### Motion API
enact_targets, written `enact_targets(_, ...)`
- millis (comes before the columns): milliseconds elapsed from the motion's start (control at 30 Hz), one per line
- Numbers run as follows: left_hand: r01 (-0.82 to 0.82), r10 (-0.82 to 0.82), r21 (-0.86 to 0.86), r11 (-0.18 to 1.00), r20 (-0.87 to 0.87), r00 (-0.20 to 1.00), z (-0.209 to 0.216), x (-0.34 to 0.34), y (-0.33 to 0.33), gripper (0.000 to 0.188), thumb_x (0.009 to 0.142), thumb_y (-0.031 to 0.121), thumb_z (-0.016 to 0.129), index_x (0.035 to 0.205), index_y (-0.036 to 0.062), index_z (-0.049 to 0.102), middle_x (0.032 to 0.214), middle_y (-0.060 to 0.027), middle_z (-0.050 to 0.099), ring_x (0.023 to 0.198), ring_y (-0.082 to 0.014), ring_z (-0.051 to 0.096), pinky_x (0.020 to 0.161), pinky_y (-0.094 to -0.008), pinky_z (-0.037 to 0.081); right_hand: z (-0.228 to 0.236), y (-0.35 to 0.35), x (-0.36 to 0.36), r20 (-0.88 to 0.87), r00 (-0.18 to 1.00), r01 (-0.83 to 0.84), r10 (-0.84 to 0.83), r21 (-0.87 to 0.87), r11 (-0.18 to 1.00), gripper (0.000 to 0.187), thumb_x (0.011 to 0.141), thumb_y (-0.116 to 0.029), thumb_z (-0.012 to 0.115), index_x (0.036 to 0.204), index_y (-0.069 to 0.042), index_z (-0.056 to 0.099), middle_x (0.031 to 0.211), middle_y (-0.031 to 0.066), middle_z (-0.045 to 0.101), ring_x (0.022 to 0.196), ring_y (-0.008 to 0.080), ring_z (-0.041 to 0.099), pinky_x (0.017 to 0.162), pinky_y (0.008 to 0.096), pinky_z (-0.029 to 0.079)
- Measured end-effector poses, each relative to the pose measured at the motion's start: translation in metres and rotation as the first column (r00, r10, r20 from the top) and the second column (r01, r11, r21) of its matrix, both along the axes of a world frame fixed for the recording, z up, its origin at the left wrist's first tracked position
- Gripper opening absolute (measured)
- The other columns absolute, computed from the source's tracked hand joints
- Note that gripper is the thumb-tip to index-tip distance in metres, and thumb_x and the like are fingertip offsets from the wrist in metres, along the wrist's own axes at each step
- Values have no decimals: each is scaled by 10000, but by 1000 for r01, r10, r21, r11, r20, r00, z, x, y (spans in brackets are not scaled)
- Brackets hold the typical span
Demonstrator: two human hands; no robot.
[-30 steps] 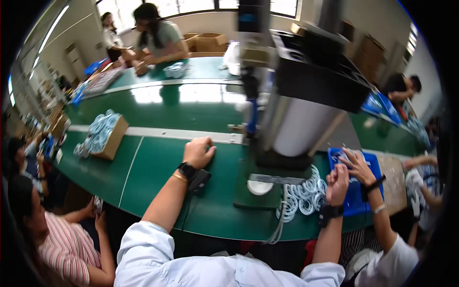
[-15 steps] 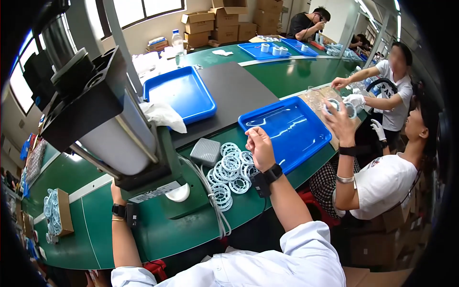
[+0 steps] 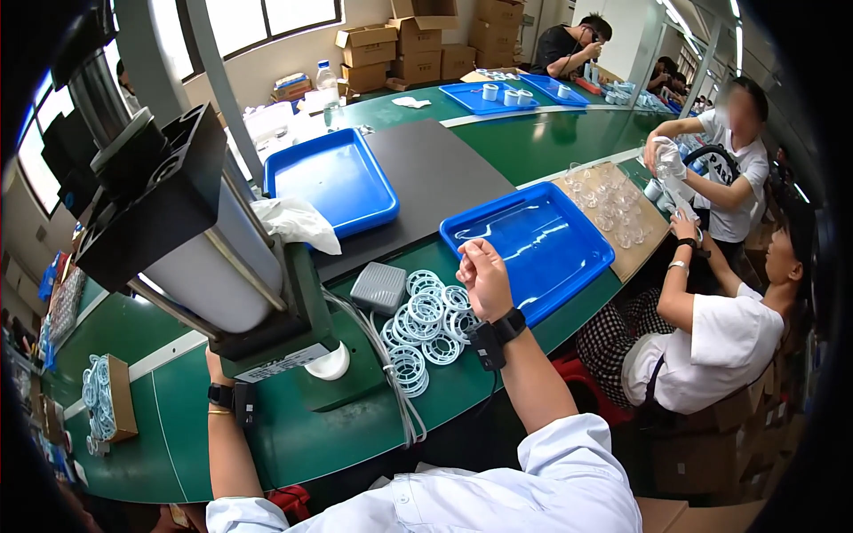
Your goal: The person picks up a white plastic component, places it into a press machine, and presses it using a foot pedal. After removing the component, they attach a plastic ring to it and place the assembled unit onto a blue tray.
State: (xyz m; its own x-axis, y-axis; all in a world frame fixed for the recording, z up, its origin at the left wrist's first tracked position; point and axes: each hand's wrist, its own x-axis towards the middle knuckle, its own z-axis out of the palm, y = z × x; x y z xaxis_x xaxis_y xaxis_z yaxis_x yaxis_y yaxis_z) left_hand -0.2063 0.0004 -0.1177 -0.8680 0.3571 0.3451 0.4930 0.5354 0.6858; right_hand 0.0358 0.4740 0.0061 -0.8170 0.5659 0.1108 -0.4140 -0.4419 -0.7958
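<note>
Blue plastic lies just behind your right hand: it overlaps the near left side of the tray, though you cannot tell from this angle whether skin meets rim. The fingers of that hand are curled in toward the palm, with the thumb folded up close to the index finger, making a loose fist with its knuckles raised; whether something small sits inside the curl cannot be told. Just left of your right wrist, the pale blue rings lie heaped on the green table, some overlapping others, and your fingers are not around any ring that shows. A grey pedal stands just beyond the heap on its left, and a cable runs down between the rings and the press. Your left hand is at the press's left side, mostly hidden behind it; you cannot tell how far its fingers are open or whether they hold or touch anything. A white disc sits low on the front of the press. Past the press, a white cloth hangs over the near edge of a second tray, well apart from your fist.
</note>
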Motion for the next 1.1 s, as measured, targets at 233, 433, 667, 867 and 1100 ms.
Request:
enact_targets(233, -182, 44, -380, 907, -343, 938, 80, 41, 21, 211, 794, 261, 602, 842, 55, 592, 808, -141, 609, 813, -310, 579, 688, -399, 462, 5, -11, -15, -36, 999, -15, 14, -18, 1000, 109, 917, -136, 508, 850, -64, 555, 626, -29, 457, 533, 61, 409, 525, 218, 349)
enact_targets(433, -194, 109, -264, 945, -305, 946, 111, 64, 54, 184, 743, 225, 636, 678, 74, 554, 700, -96, 567, 720, -313, 554, 629, -418, 441, -1, 2, -6, -49, 998, -37, 35, -30, 999, 103, 917, -153, 517, 853, -83, 556, 637, -34, 438, 537, 69, 395, 524, 227, 335)
enact_targets(667, -199, 151, -281, 939, -185, 971, 115, 72, 53, 194, 747, 250, 638, 677, 86, 561, 707, -87, 595, 736, -295, 578, 631, -413, 455, 4, -2, -4, -57, 997, -53, 51, -35, 998, 123, 923, -173, 512, 859, -71, 539, 631, -36, 424, 528, 58, 370, 510, 219, 322)
enact_targets(867, -200, 133, -259, 945, -256, 958, 112, 74, 49, 186, 750, 242, 636, 683, 88, 557, 715, -83, 594, 744, -288, 575, 647, -404, 451, 7, -6, -3, -47, 999, 18, -19, -28, 999, 114, 918, -172, 523, 860, -75, 537, 629, -38, 423, 529, 54, 367, 501, 210, 317)
enact_targets(1100, -136, 65, -253, 958, -270, 961, 117, 73, 59, 176, 752, 225, 639, 702, 81, 550, 716, -83, 585, 747, -290, 567, 659, -400, 441, 9, -1, -2, -91, 989, 114, -114, -5, 993, 117, 918, -174, 526, 856, -75, 534, 620, -39, 415, 524, 51, 360, 495, 204, 312)
